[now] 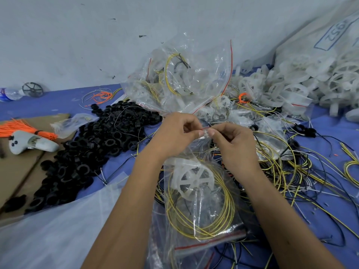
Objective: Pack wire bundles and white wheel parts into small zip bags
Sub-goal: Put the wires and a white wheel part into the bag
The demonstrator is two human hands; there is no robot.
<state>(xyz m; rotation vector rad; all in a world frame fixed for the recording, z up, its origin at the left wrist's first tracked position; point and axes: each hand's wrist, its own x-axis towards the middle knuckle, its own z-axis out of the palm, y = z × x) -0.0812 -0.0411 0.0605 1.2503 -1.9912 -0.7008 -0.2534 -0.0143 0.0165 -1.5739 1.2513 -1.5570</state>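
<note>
Both hands pinch the red-striped top edge of a small clear zip bag (202, 193) held over the blue mat. My left hand (175, 133) grips the strip from the left, my right hand (231, 140) from the right, fingertips almost meeting. Inside the bag sit a white wheel part (194, 178) and a coiled yellow wire bundle (217, 216). More empty zip bags (194, 247) lie under it.
A heap of filled zip bags (180, 78) stands behind the hands. Black rings (93, 144) are piled at left, loose white wheels (303, 84) at back right, tangled yellow and black wires (303, 167) at right. Orange ties (23, 129) and a controller (31, 144) rest on cardboard.
</note>
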